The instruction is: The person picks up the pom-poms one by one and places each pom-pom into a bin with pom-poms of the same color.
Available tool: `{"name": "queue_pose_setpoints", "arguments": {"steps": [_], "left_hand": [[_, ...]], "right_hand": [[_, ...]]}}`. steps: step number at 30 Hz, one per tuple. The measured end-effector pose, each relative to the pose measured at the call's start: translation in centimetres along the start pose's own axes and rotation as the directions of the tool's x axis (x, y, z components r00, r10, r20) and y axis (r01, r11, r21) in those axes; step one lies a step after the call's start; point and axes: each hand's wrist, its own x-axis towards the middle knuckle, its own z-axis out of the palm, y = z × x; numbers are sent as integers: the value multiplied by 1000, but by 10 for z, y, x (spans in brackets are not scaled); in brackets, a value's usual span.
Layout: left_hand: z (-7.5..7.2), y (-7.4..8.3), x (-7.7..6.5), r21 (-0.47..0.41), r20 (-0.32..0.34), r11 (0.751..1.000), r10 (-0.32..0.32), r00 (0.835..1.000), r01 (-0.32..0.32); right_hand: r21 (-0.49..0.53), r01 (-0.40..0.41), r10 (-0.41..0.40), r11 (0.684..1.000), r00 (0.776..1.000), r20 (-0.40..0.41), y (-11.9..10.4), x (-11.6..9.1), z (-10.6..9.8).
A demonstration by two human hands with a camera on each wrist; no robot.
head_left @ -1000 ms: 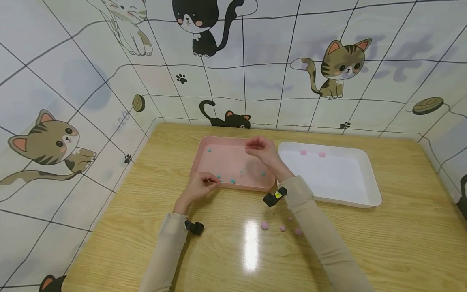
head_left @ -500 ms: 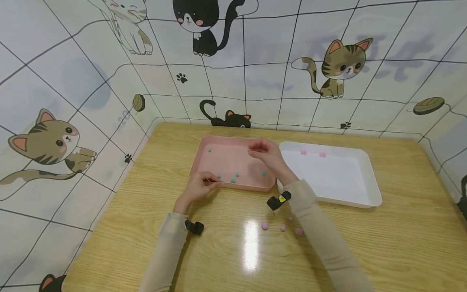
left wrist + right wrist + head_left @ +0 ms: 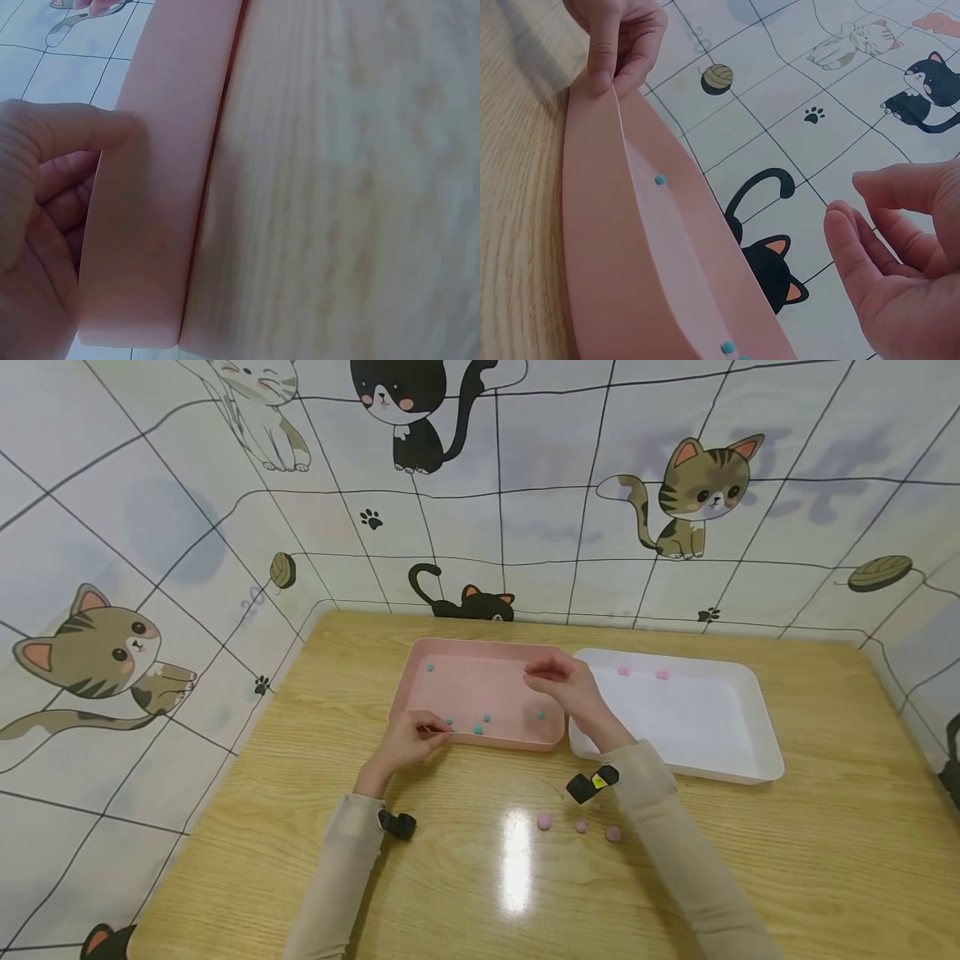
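My left hand pinches the near rim of the pink tray, toward its left corner. In the left wrist view the thumb lies on the tray's outer wall and the other fingers are behind it. Several small teal balls lie inside the tray, mostly along the near side. Above the tray's right end hovers my right hand, fingers loosely bent. The right wrist view shows a gap between its thumb and fingertips, with nothing held there.
A white tray stands right of the pink one, with two small pink pieces near its far wall. Several pink balls lie on the wooden table in front. A cat-patterned wall rises behind.
A teal ball that was a blur over the pink tray a second ago now rests in it. My right hand has moved right and slightly nearer; the left stays at the rim.
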Motion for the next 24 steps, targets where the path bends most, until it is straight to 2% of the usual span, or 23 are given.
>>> {"name": "queue_pose_setpoints", "arguments": {"steps": [9, 12, 17, 24], "left_hand": [[-2, 2, 0, -13, 11, 1000, 15, 1000, -15], [-4, 15, -3, -20, 13, 999, 25, 1000, -25], [-11, 45, -8, -20, 9, 995, 99, 995, -99], [-7, 49, -8, -17, -31, 975, 222, 974, -223]], "right_hand": [[-24, 0, 0, 1000, 1000, 16, -2, -19, -11], [-39, 8, -7, 999, 1000, 18, -1, -24, -17], [-89, 34, -32, 995, 999, 28, -1, -35, -26], [-121, 79, -75, 990, 997, 35, -6, -50, -41]]}}
